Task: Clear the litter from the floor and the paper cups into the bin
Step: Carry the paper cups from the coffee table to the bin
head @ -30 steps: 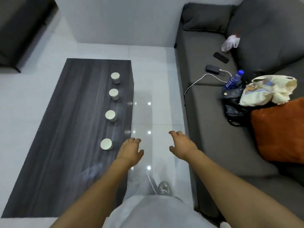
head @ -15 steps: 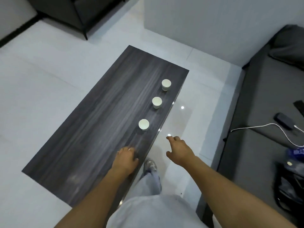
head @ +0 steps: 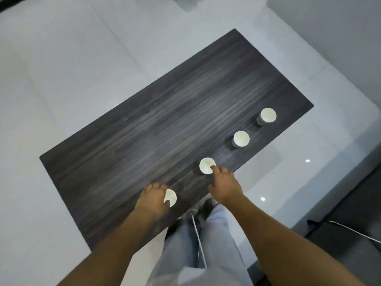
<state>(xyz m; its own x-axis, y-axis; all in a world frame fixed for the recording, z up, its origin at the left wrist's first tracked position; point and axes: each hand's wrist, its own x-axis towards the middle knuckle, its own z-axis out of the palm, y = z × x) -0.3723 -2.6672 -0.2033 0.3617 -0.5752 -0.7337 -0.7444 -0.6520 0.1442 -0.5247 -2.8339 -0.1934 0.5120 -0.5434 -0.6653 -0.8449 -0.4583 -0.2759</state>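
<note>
We are looking down from a head-worn camera at our own body: pale grey trousers and a shoe are showing at the bottom, standing on a glossy white tiled floor right against the near edge of a long, dark wood-grain coffee table. Both bare forearms are reaching forward over that edge. Our left hand is curling around the nearest paper cup from its left side, the fingers wrapping the wall so that only part of the white rim is showing — the cup is sitting close to the near edge of the table. Our right hand is stretching a little farther, its fingers extended and slightly spread, and one fingertip is touching the rim of the second paper cup; we cannot tell whether any finger is curling around it. Beyond it, a third paper cup and a fourth paper cup are standing upright and apart from each other, all four forming a row along the right side of the table. At the right edge, a white cable is lying across a dark sofa seat.
</note>
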